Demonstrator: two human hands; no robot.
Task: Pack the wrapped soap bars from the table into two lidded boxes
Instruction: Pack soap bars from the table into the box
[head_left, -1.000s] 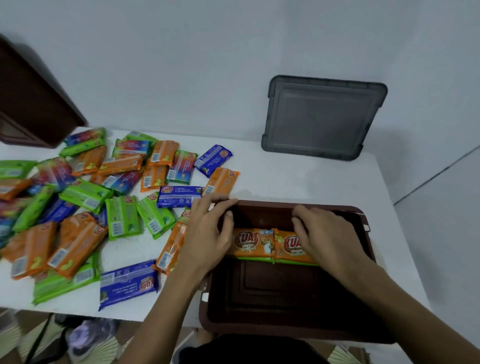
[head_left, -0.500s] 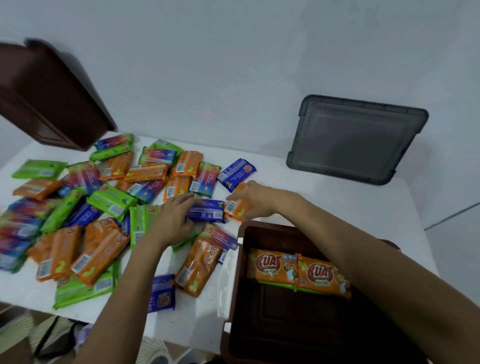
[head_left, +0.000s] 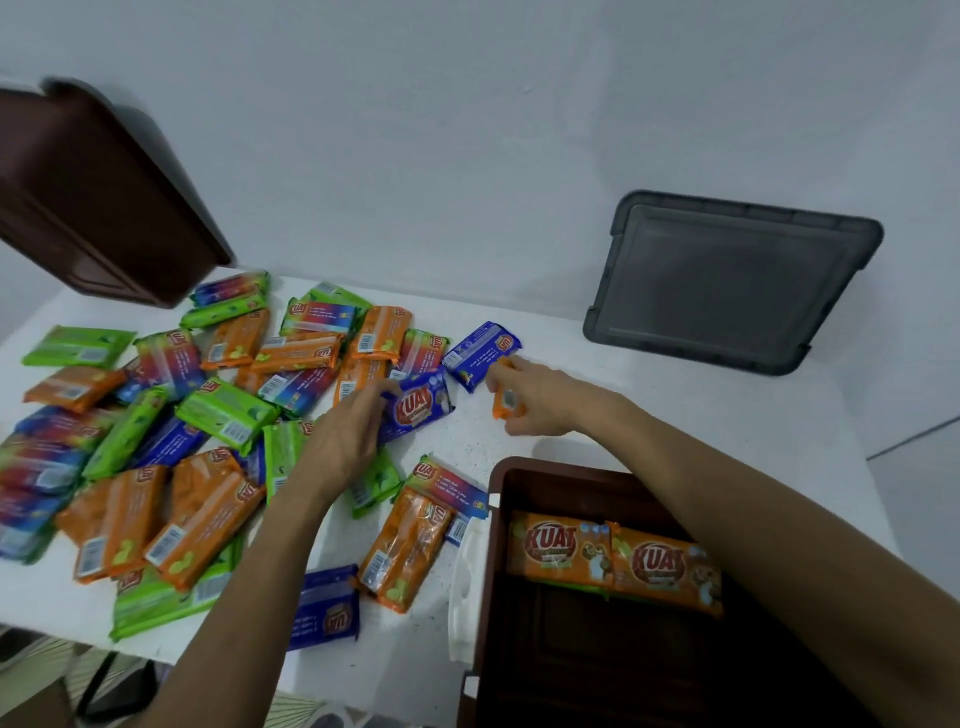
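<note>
Head: left hand (head_left: 347, 434) grips blue bar (head_left: 418, 408); right hand (head_left: 537, 399) pinches orange bar (head_left: 506, 404).

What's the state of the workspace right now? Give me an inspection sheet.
Surface: white table, its left part mostly covered.
Job's things: brown box is open, with two packed bars side by side over something green. Loose bars are heaped to its left. Grey lid leans on the wall. Brown piece at back left, box or lid unclear.
Clutter: nothing seen.
Hands: left hand holds a blue bar by its edge. Right hand grips an orange bar.
Cables: nothing seen.
Surroundings: pale wall. Dim shapes below the table edge, unclear.
</note>
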